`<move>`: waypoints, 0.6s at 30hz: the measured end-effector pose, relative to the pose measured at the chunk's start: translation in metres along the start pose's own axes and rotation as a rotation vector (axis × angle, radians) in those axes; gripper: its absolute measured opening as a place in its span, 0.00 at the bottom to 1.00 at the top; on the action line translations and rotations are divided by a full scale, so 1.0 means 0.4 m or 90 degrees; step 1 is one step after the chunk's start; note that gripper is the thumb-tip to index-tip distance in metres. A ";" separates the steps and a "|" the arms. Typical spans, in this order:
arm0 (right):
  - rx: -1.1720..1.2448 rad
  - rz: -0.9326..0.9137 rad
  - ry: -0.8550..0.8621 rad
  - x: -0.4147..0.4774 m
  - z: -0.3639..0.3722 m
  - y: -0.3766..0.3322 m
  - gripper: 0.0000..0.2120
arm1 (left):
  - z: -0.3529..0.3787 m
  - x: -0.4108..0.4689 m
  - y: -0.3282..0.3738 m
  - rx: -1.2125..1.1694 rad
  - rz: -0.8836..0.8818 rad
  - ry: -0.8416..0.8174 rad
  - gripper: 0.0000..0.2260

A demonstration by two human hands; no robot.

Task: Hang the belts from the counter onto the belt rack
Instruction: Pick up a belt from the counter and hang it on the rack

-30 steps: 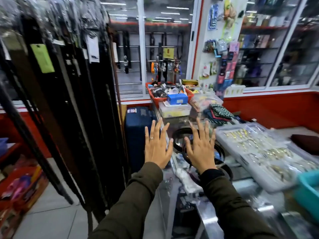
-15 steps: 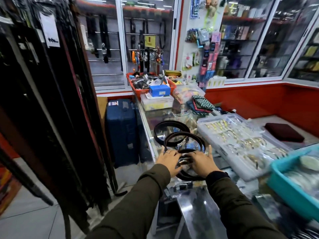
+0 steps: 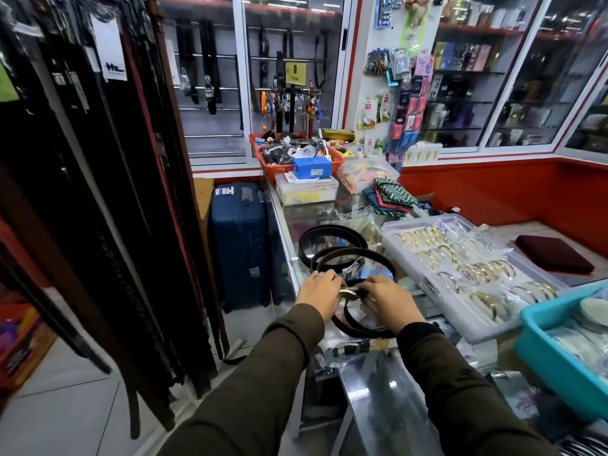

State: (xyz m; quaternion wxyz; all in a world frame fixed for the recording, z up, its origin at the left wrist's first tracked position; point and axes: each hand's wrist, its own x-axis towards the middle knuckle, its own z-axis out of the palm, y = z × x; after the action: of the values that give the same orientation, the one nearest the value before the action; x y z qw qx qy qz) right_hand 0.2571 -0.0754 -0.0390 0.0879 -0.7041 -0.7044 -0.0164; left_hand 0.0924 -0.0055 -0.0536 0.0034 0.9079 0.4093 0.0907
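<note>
Both hands are working at the nearest coiled belt (image 3: 357,324) on the glass counter (image 3: 368,383): the left hand (image 3: 318,290) and the right hand (image 3: 388,299) are curling together onto its metal buckle (image 3: 349,293), fingers closing on it from either side. Two more coiled belts (image 3: 332,236) are lying just beyond that buckle, overlapping each other, and the risk I am seeing is a lift that is dragging those loops along or letting the coil spring open and sweep into the tray of bangles (image 3: 460,274) sitting just right of the buckle. The belt rack (image 3: 108,192), already crowded with hanging straps, is standing well left of the buckle across a gap of tiled floor. The counter is carrying heavy clutter, with a blue suitcase (image 3: 238,241) standing left of the buckle and glass display cabinets lining the shop walls beyond.
</note>
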 end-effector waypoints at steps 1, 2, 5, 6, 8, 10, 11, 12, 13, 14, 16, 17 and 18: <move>-0.004 -0.013 0.008 0.004 -0.013 -0.011 0.16 | -0.014 -0.006 -0.011 0.001 0.002 0.027 0.14; -0.006 -0.026 0.020 0.011 -0.027 -0.024 0.17 | -0.030 -0.012 -0.024 0.005 0.005 0.052 0.14; 0.006 -0.062 0.071 0.036 -0.066 -0.073 0.16 | -0.084 -0.036 -0.076 0.008 0.012 0.111 0.15; 0.012 -0.077 0.081 0.046 -0.077 -0.096 0.16 | -0.105 -0.050 -0.098 -0.007 0.011 0.131 0.14; 0.026 -0.110 0.092 0.069 -0.095 -0.142 0.16 | -0.150 -0.082 -0.147 -0.073 0.006 0.174 0.13; 0.051 -0.150 0.098 0.092 -0.112 -0.196 0.16 | -0.191 -0.124 -0.200 -0.139 0.001 0.211 0.12; 0.064 -0.172 0.103 0.103 -0.118 -0.223 0.17 | -0.210 -0.147 -0.226 -0.165 -0.003 0.224 0.12; 0.082 -0.193 0.110 0.114 -0.122 -0.252 0.17 | -0.230 -0.169 -0.251 -0.189 -0.011 0.236 0.12; 0.103 -0.209 0.115 0.123 -0.126 -0.278 0.17 | -0.246 -0.188 -0.271 -0.213 -0.020 0.253 0.12; 0.127 -0.225 0.117 0.133 -0.129 -0.306 0.17 | -0.260 -0.209 -0.290 -0.238 -0.029 0.282 0.12; 0.179 -0.249 0.124 0.150 -0.132 -0.359 0.17 | -0.277 -0.245 -0.314 -0.300 -0.069 0.359 0.14; 0.216 -0.255 0.122 0.157 -0.132 -0.386 0.16 | -0.282 -0.261 -0.321 -0.352 -0.114 0.399 0.16; 0.263 -0.257 0.116 0.163 -0.132 -0.408 0.16 | -0.284 -0.273 -0.325 -0.424 -0.173 0.439 0.19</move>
State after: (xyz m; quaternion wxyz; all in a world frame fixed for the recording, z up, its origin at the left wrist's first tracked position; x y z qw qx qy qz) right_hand 0.1005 -0.0201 0.0389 0.2871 -0.5125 -0.8079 0.0468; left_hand -0.0937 -0.0079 0.0299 0.1692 0.7131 0.4498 0.5105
